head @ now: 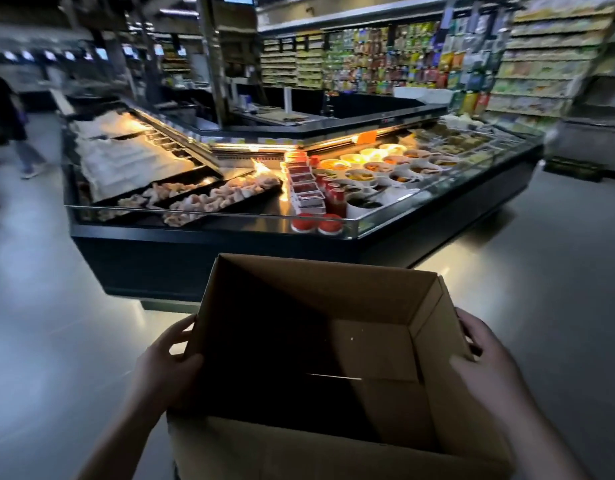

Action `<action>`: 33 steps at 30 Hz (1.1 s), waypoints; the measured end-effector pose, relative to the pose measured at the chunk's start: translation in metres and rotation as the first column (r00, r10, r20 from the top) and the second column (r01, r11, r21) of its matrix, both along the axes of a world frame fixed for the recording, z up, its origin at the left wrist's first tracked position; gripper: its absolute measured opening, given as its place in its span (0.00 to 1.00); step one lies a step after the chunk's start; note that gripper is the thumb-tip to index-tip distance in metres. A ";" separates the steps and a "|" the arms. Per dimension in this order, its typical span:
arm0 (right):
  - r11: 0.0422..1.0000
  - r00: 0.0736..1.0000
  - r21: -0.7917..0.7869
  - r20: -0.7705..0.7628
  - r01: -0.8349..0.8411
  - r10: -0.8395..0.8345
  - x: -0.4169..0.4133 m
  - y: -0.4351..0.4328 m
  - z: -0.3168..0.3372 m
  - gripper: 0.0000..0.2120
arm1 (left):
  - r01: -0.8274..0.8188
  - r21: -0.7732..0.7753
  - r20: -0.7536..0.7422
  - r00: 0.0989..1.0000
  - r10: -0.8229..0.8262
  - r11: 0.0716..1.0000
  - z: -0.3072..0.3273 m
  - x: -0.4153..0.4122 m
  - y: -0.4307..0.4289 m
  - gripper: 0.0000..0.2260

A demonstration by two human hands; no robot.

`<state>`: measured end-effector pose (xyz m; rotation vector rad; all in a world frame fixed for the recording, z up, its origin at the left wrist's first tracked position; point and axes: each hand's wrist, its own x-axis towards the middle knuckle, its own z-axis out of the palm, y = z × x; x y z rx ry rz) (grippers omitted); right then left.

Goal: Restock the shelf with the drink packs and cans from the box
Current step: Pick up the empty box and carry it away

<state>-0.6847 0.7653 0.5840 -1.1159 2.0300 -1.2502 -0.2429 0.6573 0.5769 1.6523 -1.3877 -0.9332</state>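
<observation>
We are carrying the open brown cardboard box (334, 368), apparently empty, left hand (167, 368) and right hand (486, 362) fingers closed on opposite walls to keep it level.

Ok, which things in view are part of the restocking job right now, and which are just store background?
Part of the job:
- cardboard box, open, no drinks visible inside
- left hand gripping its left wall
- right hand gripping its right wall
- stocked shelves far right, blurred

Background:
- refrigerated deli counter
- trays of raw chicken
- bowls of prepared food
- red-lidded jars
- passer-by far left
</observation>
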 end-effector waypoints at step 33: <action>0.924 0.999 0.379 0.036 -0.051 0.040 0.187 -0.501 -0.224 0.38 | -0.036 0.277 -0.011 0.999 0.040 0.960 -0.225 0.186 -0.463 0.34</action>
